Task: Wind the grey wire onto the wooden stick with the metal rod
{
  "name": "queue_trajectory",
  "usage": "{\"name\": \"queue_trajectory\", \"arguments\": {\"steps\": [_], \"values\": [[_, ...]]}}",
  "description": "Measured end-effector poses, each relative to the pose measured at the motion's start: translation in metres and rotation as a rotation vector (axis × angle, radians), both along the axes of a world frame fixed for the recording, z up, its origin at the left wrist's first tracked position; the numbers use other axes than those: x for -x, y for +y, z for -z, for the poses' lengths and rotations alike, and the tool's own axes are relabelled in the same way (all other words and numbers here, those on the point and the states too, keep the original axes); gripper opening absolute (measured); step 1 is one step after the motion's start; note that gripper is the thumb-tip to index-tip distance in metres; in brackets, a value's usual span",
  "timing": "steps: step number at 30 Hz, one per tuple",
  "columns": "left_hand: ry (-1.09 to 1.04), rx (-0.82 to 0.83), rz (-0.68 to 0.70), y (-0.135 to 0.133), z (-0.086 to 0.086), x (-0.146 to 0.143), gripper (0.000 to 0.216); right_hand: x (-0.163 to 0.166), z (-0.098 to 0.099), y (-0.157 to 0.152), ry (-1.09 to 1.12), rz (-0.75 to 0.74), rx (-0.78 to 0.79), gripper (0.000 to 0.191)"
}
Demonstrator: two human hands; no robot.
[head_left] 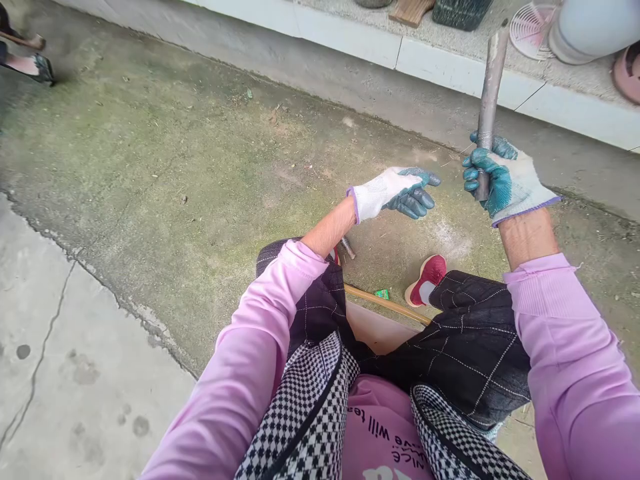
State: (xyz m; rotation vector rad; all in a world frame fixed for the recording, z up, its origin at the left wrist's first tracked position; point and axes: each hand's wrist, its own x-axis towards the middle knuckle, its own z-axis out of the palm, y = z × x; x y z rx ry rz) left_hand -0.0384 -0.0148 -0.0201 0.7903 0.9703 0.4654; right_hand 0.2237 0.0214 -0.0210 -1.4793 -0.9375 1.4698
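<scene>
Both my hands wear white gloves with teal-coated palms. My right hand (503, 183) is closed round the lower end of a grey metal pipe (491, 83), which stands nearly upright in front of a raised concrete step. My left hand (395, 192) hovers in the air left of the pipe, fingers loosely stretched toward it and holding nothing. Below my hands lie my knees in dark quilted trousers and one red shoe (427, 278) on the ground.
Mossy concrete ground spreads to the left, with a cracked slab edge (100, 287). A thin bamboo stick (385, 305) and a small metal piece (347, 247) lie by my legs. The step holds a dark basket (460, 12), a pink sieve (530, 28) and a white container (587, 30). Another person's sandalled feet (25, 57) are at far left.
</scene>
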Motion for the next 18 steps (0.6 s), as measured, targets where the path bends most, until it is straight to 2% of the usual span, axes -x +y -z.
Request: {"name": "queue_trajectory", "arguments": {"steps": [6,11,14,18], "values": [[0.247,-0.126,-0.029,-0.004,0.008,-0.005,0.034,0.018,-0.004,-0.013,-0.033,-0.089,0.025,0.050],[0.262,-0.232,-0.031,-0.003,0.019,-0.009,0.020,0.034,-0.013,-0.026,-0.056,-0.175,0.045,0.051],[0.273,-0.276,-0.053,-0.002,0.017,-0.012,0.015,0.040,-0.016,-0.030,-0.070,-0.219,0.052,0.049],[0.377,-0.358,-0.045,-0.004,0.010,-0.008,0.020,0.044,-0.017,-0.031,-0.073,-0.239,0.079,0.049]]}}
